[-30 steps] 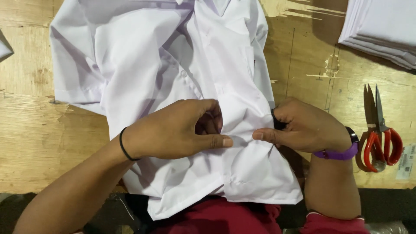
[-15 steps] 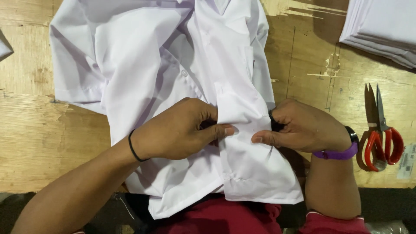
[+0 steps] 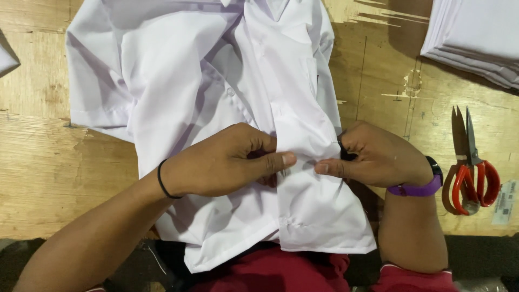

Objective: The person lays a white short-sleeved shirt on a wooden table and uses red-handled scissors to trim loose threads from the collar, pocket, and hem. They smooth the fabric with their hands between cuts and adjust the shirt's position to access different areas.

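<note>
A white short-sleeved shirt [image 3: 216, 81] lies front-up on a wooden table [image 3: 48, 173], collar at the far edge and hem hanging over the near edge. My left hand [image 3: 227, 159], with a black band on the wrist, pinches the shirt's front placket near the lower buttons. My right hand [image 3: 378, 157], wearing a purple watch strap, pinches the same strip of cloth from the right side. The two thumbs nearly meet over the fabric. A small button [image 3: 231, 92] shows higher up on the placket.
Red-handled scissors [image 3: 473, 173] lie on the table to the right of my right wrist, blades pointing away. A stack of folded white cloth [image 3: 476, 38] sits at the far right corner. Another white piece [image 3: 6, 57] pokes in at the left edge.
Both hands stay on the placket. The left hand's fingers have shifted slightly and the fabric between the thumbs is pulled a little flatter.
</note>
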